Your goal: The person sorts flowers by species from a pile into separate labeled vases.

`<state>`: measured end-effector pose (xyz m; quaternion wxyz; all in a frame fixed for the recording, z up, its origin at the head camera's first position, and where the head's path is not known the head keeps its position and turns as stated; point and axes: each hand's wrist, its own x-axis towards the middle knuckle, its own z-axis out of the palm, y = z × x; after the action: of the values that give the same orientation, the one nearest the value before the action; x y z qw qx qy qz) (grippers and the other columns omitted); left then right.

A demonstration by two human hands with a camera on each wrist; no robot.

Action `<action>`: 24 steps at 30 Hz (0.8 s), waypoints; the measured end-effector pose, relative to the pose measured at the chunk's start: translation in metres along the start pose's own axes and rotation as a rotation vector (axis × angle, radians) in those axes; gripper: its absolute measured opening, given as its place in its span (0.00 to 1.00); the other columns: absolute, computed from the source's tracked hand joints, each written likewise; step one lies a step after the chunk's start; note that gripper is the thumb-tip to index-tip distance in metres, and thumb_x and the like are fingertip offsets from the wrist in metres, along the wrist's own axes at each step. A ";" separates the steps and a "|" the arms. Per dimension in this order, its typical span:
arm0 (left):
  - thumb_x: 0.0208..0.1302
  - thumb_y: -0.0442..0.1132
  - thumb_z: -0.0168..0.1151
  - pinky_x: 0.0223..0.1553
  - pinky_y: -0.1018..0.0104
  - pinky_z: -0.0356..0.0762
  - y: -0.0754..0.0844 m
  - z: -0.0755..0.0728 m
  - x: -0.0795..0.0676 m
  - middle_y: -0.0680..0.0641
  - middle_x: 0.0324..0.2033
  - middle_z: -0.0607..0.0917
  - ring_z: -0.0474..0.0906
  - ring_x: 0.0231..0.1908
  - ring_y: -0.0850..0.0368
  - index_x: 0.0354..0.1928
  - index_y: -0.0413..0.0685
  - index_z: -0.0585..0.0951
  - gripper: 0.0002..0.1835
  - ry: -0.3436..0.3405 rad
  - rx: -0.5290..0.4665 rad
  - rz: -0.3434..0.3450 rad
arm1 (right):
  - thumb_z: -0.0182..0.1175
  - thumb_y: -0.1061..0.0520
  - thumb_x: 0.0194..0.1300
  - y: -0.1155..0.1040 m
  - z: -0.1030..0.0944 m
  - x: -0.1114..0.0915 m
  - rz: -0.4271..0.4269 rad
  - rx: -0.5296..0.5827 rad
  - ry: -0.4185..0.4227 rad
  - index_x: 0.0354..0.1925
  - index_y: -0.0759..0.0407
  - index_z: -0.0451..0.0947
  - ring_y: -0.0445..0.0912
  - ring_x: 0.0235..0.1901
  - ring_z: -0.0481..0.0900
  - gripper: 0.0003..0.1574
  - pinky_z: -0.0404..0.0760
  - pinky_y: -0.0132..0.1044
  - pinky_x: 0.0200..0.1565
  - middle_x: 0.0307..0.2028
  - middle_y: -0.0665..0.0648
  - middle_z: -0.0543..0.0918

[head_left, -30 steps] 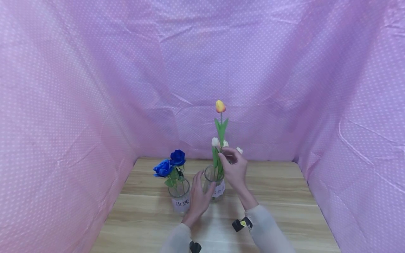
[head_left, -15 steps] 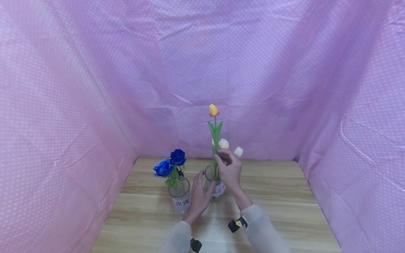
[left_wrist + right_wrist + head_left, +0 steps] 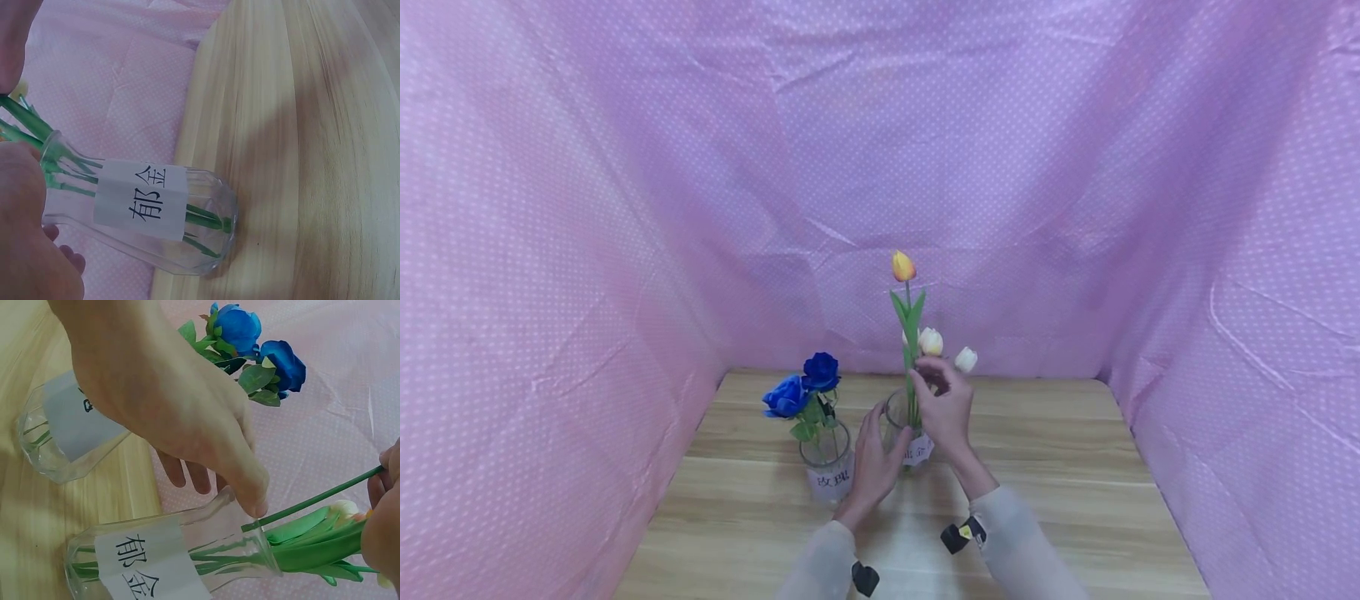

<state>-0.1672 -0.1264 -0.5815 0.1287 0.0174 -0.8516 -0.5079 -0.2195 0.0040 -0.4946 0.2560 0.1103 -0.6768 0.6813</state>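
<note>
My right hand (image 3: 943, 404) pinches the green stem of a yellow-orange tulip (image 3: 903, 266), holding it upright over a glass vase (image 3: 200, 178). In the right wrist view, the stem's cut end (image 3: 251, 526) is at the vase mouth, by the left thumb. My left hand (image 3: 874, 467) grips the vase near its rim, thumb on one side and fingers on the other. White tulips (image 3: 931, 341) stand in this vase, their stems visible through the glass. A paper label (image 3: 142, 199) with handwritten characters is stuck on its side.
To the left of the left hand stands a second labelled glass vase (image 3: 825, 454) holding blue roses (image 3: 787, 397). Both vases are on a wooden table (image 3: 1037, 500). Pink dotted cloth (image 3: 880, 167) hangs behind it and along both sides.
My right hand has moved left and slightly lower, bringing the yellow-orange tulip over the vase mouth. More of the white tulips shows now. The left hand has stayed at the vase.
</note>
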 end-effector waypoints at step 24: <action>0.81 0.52 0.68 0.84 0.32 0.71 -0.001 0.002 0.001 0.38 0.82 0.75 0.73 0.81 0.35 0.86 0.49 0.67 0.40 0.001 -0.005 -0.011 | 0.78 0.73 0.62 0.002 -0.008 -0.010 -0.233 -0.186 -0.011 0.47 0.64 0.90 0.53 0.35 0.91 0.16 0.95 0.53 0.41 0.38 0.61 0.95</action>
<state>-0.1686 -0.1250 -0.5827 0.1264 0.0222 -0.8501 -0.5107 -0.2110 0.0095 -0.5014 0.3386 0.1675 -0.7212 0.5806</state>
